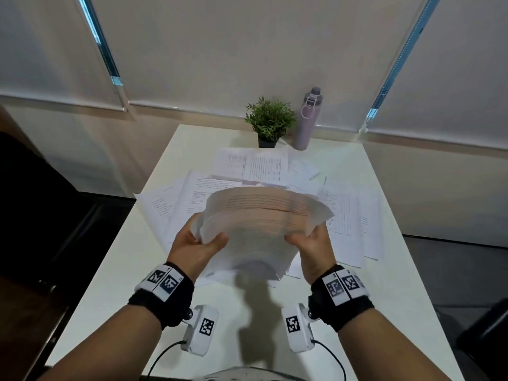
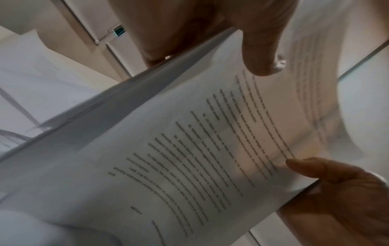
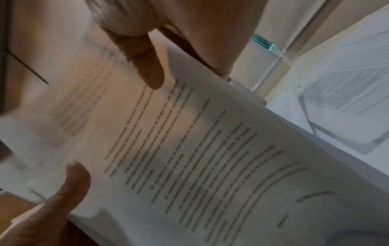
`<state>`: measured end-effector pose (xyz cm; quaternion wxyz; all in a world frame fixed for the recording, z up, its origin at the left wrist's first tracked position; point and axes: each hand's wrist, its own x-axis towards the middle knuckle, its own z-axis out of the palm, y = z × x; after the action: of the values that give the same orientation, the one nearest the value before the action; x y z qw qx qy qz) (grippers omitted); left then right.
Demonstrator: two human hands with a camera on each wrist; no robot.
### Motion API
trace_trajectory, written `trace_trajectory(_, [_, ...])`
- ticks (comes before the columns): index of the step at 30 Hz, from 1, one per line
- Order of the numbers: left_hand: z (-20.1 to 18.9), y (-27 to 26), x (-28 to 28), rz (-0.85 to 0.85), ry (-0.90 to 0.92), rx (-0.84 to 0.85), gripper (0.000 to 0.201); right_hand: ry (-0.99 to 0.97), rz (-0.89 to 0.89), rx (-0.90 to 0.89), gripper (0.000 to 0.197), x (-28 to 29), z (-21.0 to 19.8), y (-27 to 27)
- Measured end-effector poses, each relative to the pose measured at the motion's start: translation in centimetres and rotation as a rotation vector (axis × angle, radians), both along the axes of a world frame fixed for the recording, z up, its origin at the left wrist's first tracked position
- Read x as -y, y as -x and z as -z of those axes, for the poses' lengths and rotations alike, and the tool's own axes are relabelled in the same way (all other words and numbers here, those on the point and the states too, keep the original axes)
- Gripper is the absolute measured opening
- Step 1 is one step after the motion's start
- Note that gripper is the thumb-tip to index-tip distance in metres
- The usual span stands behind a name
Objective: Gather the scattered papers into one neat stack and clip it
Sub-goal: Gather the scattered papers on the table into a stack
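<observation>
Both hands held a bundle of papers [image 1: 261,224] upright above the table [image 1: 371,298]: left hand [image 1: 198,243] gripped its left edge, right hand [image 1: 313,246] its right, thumbs on the near face, fingers behind. Bundle looked blurred, approx. squared, prob. mid-tap. Task partly done: many loose sheets [image 1: 349,215] lay spread on the table beyond and under the bundle, w/ no clip visible. Plant [image 1: 269,119] and bottle [image 1: 306,119] stood at the far edge.
</observation>
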<state>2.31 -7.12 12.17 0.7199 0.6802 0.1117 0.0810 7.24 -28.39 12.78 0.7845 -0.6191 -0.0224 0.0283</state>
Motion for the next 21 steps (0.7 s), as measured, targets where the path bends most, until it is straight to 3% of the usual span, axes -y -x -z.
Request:
trace_trajectory(6, [-1.1, -1.3, -0.4, -0.056, -0.004, 0.162, 0.044, 0.143, -0.001, 0.332, 0.074, -0.1, -2.0, -0.8])
trace_trajectory(9, [-1.6, -1.4, 0.1, -0.111, 0.027, 0.189, 0.043, 0.462, -0.029, 0.526, 0.059, -0.4, -1.7, -1.1])
trace_trajectory(11, [-1.9, -1.4, 0.6, -0.169, 0.073, 0.168, 0.031, 0.501, -0.058, 0.571, 0.053, -0.4, -1.5, -0.9])
trace_trajectory(14, [-1.7, -1.7, 0.4, -0.184, 0.057, 0.157, 0.028, 0.259, -0.023, 0.396, 0.062, -0.4, -1.6, -0.1])
trace_trajectory(17, [-0.2, -1.8, -0.7, -0.100, 0.036, 0.080, 0.055, -0.016, 0.015, 0.143, 0.074, -0.2, -0.7, -0.2])
trace_trajectory(21, [2.2, -1.9, -1.1, -0.039, 0.023, -0.112, 0.066, -0.026, -0.046, -0.071, 0.078, -0.4, 1.0, -0.5])
